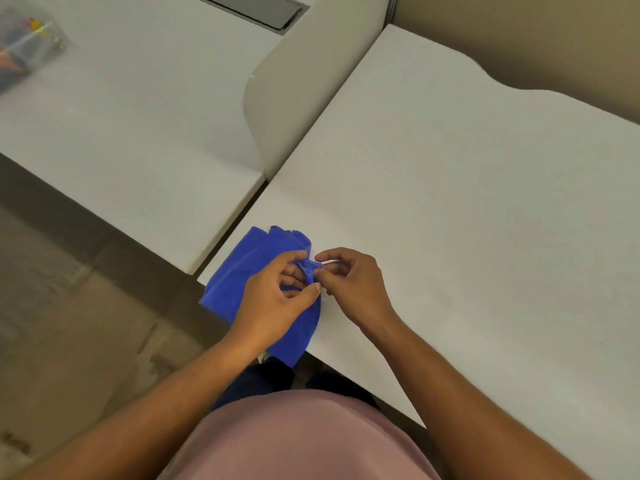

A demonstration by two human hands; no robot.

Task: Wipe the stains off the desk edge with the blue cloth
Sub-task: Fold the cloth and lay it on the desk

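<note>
Over on the far left a clear container (26, 46) of blurred coloured items sits on the neighbouring white desk (138, 133), a pale divider panel (298, 98) stands between the two desks, and a grey cable tray (256, 10) lies up top.

The scene is lit evenly by soft, slightly warm light, and no harsh glare is seen on the white bench (450, 188). Only faint shadows are cast below the hands. Straight edges are bent by the wide-angle lens. The clear container (27, 46) at top left is blurred.
</note>
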